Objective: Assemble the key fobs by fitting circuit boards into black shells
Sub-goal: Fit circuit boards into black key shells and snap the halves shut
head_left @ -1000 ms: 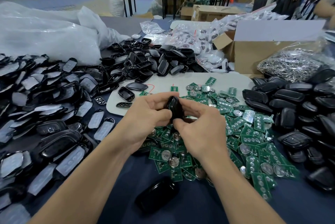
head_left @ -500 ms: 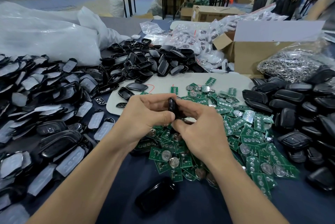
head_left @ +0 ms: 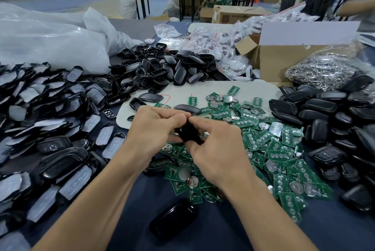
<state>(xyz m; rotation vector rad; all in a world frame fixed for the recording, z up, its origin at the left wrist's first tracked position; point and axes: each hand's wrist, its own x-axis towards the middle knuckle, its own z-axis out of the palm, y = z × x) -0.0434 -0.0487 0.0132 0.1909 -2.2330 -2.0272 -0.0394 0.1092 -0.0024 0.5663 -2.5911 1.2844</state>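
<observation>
At frame centre, a person's left hand [head_left: 156, 129] and right hand [head_left: 219, 149] together grip a black shell [head_left: 187, 132] above a pile of green circuit boards [head_left: 263, 149]

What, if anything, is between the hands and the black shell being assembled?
Nothing visible. The left hand and right hand both grip the black shell directly, holding it above the pile of green circuit boards. The fingers cover most of the shell, so I cannot tell whether a board is seated inside.
</observation>
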